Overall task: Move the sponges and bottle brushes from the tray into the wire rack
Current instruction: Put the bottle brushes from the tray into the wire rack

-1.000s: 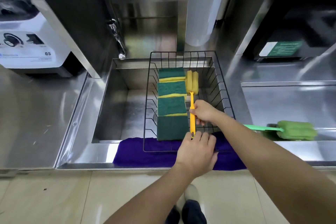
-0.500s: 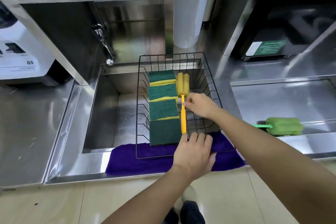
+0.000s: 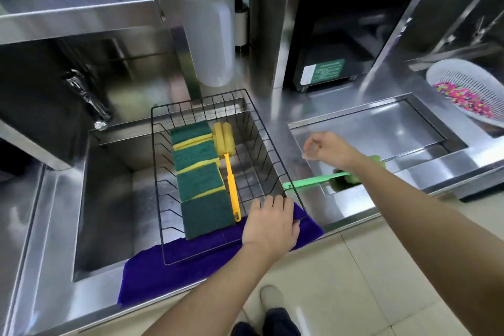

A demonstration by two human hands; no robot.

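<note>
A black wire rack (image 3: 278, 166) stands over the sink and holds several green-and-yellow sponges (image 3: 200, 177) in a row. Beside them in the rack lies a yellow bottle brush (image 3: 228, 169). My left hand (image 3: 270, 224) grips the rack's front rim. My right hand (image 3: 326, 148) hovers right of the rack with fingers loosely curled and nothing in it. Below and behind that wrist, a green bottle brush (image 3: 316, 179) lies on the steel tray (image 3: 395, 128); my forearm partly hides its sponge head.
A purple cloth (image 3: 169, 267) lies under the rack's front edge. A sink (image 3: 109, 199) with a tap (image 3: 90, 101) is at left. A white colander (image 3: 469, 90) with colourful bits sits far right. A translucent jug (image 3: 210, 33) stands behind the rack.
My right hand let go of the yellow brush, now lying in the rack, and moved right above the green brush. The camera view shifted right.
</note>
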